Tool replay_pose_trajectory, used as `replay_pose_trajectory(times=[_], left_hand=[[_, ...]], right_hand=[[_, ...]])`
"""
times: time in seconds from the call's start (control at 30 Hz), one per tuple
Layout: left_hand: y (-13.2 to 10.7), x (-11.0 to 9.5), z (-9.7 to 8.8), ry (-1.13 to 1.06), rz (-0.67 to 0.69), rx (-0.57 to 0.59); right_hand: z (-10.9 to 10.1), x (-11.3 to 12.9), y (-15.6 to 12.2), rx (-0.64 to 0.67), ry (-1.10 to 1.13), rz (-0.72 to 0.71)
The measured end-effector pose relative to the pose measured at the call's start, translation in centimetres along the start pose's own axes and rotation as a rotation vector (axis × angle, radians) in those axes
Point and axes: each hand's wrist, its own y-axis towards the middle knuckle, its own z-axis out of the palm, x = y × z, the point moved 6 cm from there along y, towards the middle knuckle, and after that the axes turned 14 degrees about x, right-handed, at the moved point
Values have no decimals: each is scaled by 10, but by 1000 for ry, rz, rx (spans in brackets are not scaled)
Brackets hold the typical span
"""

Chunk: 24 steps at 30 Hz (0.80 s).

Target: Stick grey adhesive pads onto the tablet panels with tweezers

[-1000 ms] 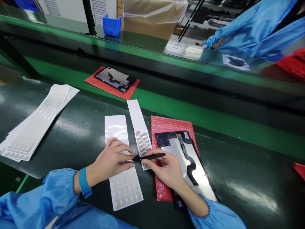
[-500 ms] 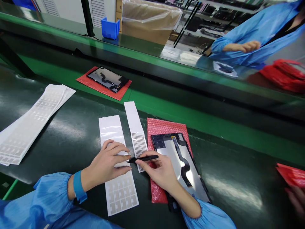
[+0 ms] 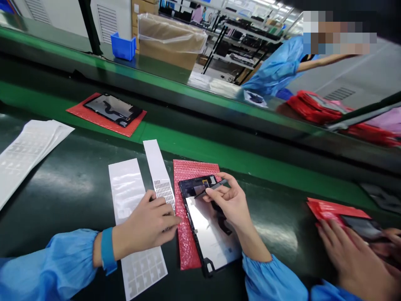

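My right hand [image 3: 230, 200] pinches a pair of black tweezers [image 3: 216, 188] over the upper part of a tablet screen assembly [image 3: 208, 234]. Its back is silvery, with a black frame and a dark flex cable. At the tweezer tips a small pale piece seems to show, though I cannot make it out well. Under the screen lies a red bubble-wrap pouch [image 3: 191, 255]. My left hand [image 3: 150, 221], fingers loosely bent and apart with nothing visible in them, hovers over a white sheet of grey stickers [image 3: 145, 271] and a narrow label strip [image 3: 153, 156].
Another screen assembly [image 3: 112, 109] rests on a red pouch [image 3: 125, 131] at the back. Sticker sheets [image 3: 28, 144] are stacked at left. At right, a co-worker's hands [image 3: 354, 255] handle a red pouch [image 3: 328, 209]. A blue bin [image 3: 123, 47] stands on the ledge.
My right hand has moved the tweezers from the sticker sheet onto the screen assembly. The screen has turned slightly on its pouch. My view has shifted right, bringing more of the co-worker's hands in.
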Motion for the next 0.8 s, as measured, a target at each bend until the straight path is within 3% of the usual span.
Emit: replay_pose_trajectory(times=[0.13,0.27,0.8], left_hand=[[25,-3,19,70,74,29],[28,5,28,48,77,27],[26,8,31,21,66,67]], right_hand=[[4,-12,0,33,5,-7],[5,-19,-1,28,8,13],[3,-25,1,57,48,-6]])
